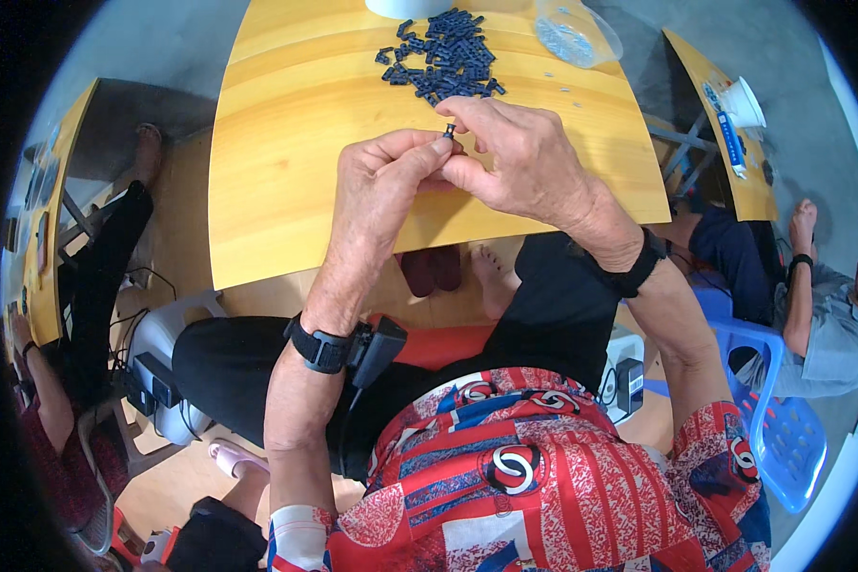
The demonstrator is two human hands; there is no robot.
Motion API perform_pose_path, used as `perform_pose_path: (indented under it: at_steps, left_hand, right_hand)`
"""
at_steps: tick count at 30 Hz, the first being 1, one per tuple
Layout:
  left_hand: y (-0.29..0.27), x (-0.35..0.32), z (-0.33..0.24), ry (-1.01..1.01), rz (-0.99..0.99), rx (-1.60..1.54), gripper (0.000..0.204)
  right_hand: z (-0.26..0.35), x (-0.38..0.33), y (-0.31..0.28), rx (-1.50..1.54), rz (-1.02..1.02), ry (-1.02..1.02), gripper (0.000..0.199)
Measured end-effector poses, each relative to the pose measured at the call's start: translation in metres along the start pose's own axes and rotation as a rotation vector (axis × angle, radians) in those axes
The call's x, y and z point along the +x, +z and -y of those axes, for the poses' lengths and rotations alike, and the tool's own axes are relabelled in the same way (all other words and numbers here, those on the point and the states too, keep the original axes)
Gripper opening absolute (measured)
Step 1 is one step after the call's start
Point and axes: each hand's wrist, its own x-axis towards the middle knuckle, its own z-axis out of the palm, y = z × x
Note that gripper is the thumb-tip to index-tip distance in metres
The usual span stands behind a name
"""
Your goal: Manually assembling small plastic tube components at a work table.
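Observation:
A small dark plastic part (449,131) sits upright between the fingertips of my left hand (391,167), which pinches it with thumb and forefinger. Close against it is my right hand (520,153), its forefinger curled over the top of the part and its thumb by the left fingertips. Whether the right fingers hold a separate tiny piece is too small to make out. Beyond my hands, a loose pile of similar dark blue parts (448,57) lies spread on the yellow wooden table (296,143).
A clear plastic tub (574,38) with small pieces stands at the back right, a few tiny bits near it. The base of a white container (408,8) shows at the far edge. Other people sit at side tables left and right; a blue chair (772,410) is at right.

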Motion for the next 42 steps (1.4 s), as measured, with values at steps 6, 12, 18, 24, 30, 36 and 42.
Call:
perform_pose_path:
  at_steps: [6,12,18,24,30,36,42]
  left_hand:
    - [0.008,-0.001,-0.005,-0.068,-0.002,0.072,0.017]
    - [0.009,-0.002,-0.001,-0.097,0.033,-0.034,0.017]
    - [0.006,0.001,0.003,-0.09,0.04,-0.057,0.015]
    - [0.015,-0.008,-0.009,-0.074,0.042,0.02,0.014]
    - [0.017,-0.009,-0.018,-0.105,0.121,0.021,0.015]
    - [0.037,-0.008,0.0,-0.228,0.188,0.093,0.015]
    - [0.053,-0.01,0.018,-0.315,0.235,0.128,0.015]
  right_hand:
    - [-0.005,-0.005,-0.005,-0.14,0.144,-0.043,0.018]
    - [-0.001,-0.013,-0.004,-0.249,0.245,-0.13,0.017]
    - [0.005,-0.018,0.001,-0.211,0.13,0.007,0.021]
    - [0.012,-0.019,-0.013,-0.218,0.119,-0.053,0.019]
    - [0.01,-0.02,-0.023,-0.23,0.13,-0.159,0.023]
    - [0.02,-0.056,-0.033,-0.253,0.236,0.01,0.024]
    - [0.026,-0.087,-0.035,-0.27,0.23,0.126,0.024]
